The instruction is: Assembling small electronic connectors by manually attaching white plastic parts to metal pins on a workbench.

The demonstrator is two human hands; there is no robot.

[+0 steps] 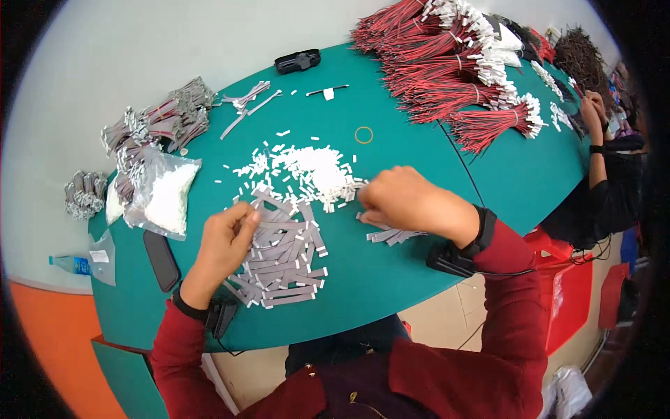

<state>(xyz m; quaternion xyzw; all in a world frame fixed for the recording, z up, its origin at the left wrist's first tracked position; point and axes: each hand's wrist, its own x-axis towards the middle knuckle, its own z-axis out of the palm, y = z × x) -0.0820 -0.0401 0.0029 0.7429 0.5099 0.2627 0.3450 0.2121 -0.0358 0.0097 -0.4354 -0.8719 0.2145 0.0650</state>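
My left hand (229, 241) is closed in a pinch at the upper left edge of a pile of short grey ribbon cables (283, 262) with white ends. What its fingertips hold, if anything, is too small to tell. My right hand (405, 199) is closed, its fingers curled beside the heap of small white connector housings (314, 171). Its fingertips are mostly hidden, so any part in them cannot be made out. Below that hand lies a smaller group of grey ribbon cables (391, 235), partly covered by it.
Bundled grey cables (188, 105) and a clear bag of white parts (167, 199) lie left, near a dark phone-shaped object (161, 260). A yellow rubber band (363, 135) rests farther back. Red-and-black wire bundles (447, 63) fill the far right. Another person's hand (593, 115) works beyond.
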